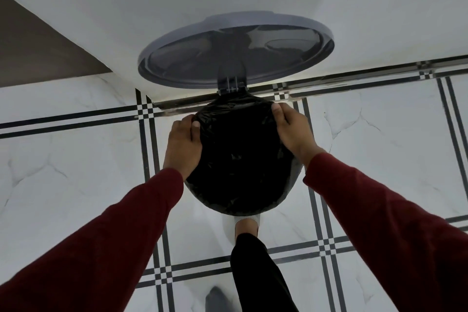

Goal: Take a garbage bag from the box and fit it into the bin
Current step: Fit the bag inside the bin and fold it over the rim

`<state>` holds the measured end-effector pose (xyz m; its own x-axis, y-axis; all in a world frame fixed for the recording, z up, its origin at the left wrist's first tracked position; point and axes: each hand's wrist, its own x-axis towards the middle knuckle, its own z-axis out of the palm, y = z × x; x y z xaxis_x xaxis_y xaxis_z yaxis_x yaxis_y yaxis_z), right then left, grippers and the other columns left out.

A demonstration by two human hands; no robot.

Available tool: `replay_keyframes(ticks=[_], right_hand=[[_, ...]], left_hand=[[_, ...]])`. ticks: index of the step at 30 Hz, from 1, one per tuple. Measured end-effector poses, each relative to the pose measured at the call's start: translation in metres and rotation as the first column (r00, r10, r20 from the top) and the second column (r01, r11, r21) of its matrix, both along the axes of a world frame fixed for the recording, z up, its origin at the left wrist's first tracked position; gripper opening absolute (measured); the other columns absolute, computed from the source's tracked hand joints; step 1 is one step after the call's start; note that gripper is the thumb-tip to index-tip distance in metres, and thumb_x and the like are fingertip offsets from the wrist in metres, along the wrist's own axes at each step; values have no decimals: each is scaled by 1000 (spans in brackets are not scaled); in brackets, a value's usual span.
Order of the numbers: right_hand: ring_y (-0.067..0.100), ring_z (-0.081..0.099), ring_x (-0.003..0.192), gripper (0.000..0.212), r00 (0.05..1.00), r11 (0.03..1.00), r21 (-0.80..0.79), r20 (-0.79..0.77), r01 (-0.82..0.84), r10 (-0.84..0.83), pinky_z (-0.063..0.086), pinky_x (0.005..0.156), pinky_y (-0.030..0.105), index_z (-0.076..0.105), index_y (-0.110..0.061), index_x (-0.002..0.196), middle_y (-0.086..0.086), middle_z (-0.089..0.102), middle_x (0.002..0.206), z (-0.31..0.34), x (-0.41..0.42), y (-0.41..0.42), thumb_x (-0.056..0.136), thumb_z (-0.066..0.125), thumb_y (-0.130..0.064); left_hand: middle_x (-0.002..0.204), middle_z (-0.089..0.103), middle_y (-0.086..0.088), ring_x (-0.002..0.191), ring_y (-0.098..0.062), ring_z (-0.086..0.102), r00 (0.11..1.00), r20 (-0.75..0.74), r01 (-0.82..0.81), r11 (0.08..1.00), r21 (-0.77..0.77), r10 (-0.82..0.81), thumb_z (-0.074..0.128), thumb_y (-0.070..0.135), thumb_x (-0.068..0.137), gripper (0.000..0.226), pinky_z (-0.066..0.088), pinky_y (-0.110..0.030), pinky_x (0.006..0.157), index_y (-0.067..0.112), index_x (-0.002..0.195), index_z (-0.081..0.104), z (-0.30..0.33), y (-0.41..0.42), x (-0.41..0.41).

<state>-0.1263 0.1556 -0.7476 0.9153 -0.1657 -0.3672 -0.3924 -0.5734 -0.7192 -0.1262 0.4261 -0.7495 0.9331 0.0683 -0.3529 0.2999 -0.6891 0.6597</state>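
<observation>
marble floor tiles (76,159), white wall (101,7)

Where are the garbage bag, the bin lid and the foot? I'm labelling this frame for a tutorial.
garbage bag (238,159): head view, on the black plastic stretched across the bin's mouth.
bin lid (192,58): head view, on the raised lid's underside.
foot (247,227): head view, on the instep.

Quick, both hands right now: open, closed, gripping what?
Left hand: closed on the black garbage bag at the bin's left rim.
Right hand: closed on the same bag at the right rim.
</observation>
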Motion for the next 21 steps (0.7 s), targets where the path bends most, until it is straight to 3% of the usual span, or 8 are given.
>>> replay_keyframes(ticks=[3, 5, 7, 10, 12, 15, 18, 21], right_hand=[[12, 61, 88, 44, 999, 998, 48, -5, 34, -34, 47, 82, 30, 62, -23, 83, -7, 63, 90, -8, 5, -4, 107, 40, -52], [14, 61, 96, 49, 999, 999, 38, -32, 37, -35, 45, 86, 23, 67, -25, 83, -6, 59, 98, -9, 7, -7, 105, 40, -58], [19, 61, 100, 55, 997, 999, 5, -61, 52, -52, 46, 88, 29, 70, -24, 86, -5, 63, 98, -11, 9, -10, 99, 39, -68], [6, 65, 88, 51, 991, 993, 27, -78, 113, -111, 46, 74, 24, 68, -26, 87, -12, 68, 88, -11, 10, -11, 95, 47, -72], [2, 62, 74, 52, 989, 992, 28, -82, 125, -122, 43, 66, 23, 64, -25, 75, -11, 66, 79, -11, 11, -10, 93, 50, -73], [10, 49, 64, 60, 988, 989, 22, -56, 144, -142, 40, 71, 26, 48, -26, 53, 3, 51, 82, -13, 13, -10, 93, 54, -70], [13, 56, 69, 61, 979, 988, 10, -134, 156, -153, 41, 68, 27, 52, -27, 62, -4, 58, 76, -11, 14, -10, 86, 48, -82], [6, 60, 71, 67, 976, 987, -22, -149, 158, -160, 39, 61, 23, 57, -23, 75, -10, 63, 73, -12, 12, -9, 82, 43, -89]], left_hand=[[112, 51, 1, 104, -17, 51, 999, 3, -35, 999, 5, 35, 38, 32, 110, 31, 36, -31, 92, 18, 126, 59, -5, -1, 1], [113, 51, 1, 107, -20, 52, 998, -14, -59, 998, -3, 59, 40, 32, 109, 29, 35, -32, 93, 16, 123, 60, -3, 0, 2], [117, 52, -4, 116, -28, 48, 999, -30, -38, 997, 62, 40, 43, 32, 108, 28, 32, -34, 95, 15, 119, 63, -4, 0, 5], [134, 40, -5, 130, -28, 35, 987, -102, -120, 992, 30, 123, 49, 37, 105, 26, 29, -33, 103, 23, 118, 67, 2, 0, 9], [131, 48, -8, 123, -26, 49, 973, -158, -181, 981, -73, 168, 52, 35, 105, 21, 40, -36, 106, 24, 116, 66, 5, 1, 12], [102, 68, -3, 96, -23, 66, 953, -205, -257, 952, -166, 221, 56, 33, 102, 15, 53, -35, 85, 24, 110, 66, 8, 1, 15], [93, 66, 8, 86, -11, 65, 938, -220, -305, 939, -162, 266, 61, 34, 99, 13, 47, -26, 70, 26, 108, 64, 7, 3, 18], [97, 73, 0, 93, -20, 70, 913, -310, -334, 922, -193, 266, 64, 36, 95, 16, 56, -35, 81, 22, 102, 69, 8, 7, 24]])
